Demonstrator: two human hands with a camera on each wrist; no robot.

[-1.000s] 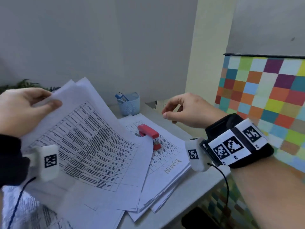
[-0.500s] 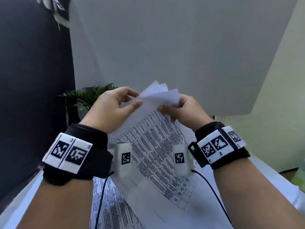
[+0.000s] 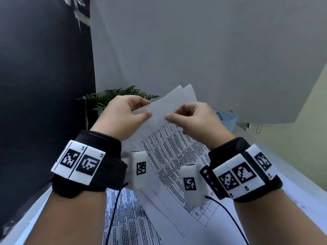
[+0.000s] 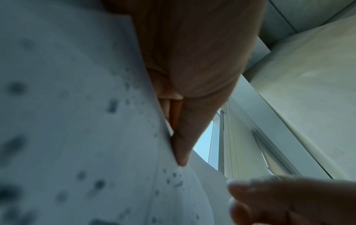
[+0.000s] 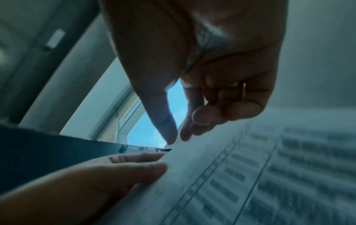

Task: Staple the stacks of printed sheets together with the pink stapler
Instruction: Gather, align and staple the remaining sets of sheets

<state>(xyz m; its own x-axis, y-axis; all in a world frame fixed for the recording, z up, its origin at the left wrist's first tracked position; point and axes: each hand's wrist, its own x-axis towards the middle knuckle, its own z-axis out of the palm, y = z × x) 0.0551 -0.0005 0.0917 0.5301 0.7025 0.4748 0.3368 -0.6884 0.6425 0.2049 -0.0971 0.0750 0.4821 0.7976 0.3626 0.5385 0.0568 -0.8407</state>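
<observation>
I hold a stack of printed sheets (image 3: 173, 147) raised and tilted in front of me. My left hand (image 3: 147, 108) pinches its upper left edge between thumb and fingers; the left wrist view shows that hand (image 4: 174, 137) against the blurred paper (image 4: 86, 121). My right hand (image 3: 174, 114) is close beside it, thumb on the top sheet and the other fingers curled. In the right wrist view my right hand (image 5: 177, 139) has thumb and forefinger tips together at the edge of the sheets (image 5: 250, 175). The pink stapler is out of view.
More printed sheets (image 3: 127, 218) lie on the white table (image 3: 35, 214) under my arms. A pale blue basket (image 3: 227, 119) stands at the back right and a green plant (image 3: 120, 96) behind my left hand. A dark panel (image 3: 44, 85) fills the left side.
A second ago my right hand hung free near the stapler; it has since come to the sheets. My view turned left, away from the stapler. Both hands now sit closer at the top edge.
</observation>
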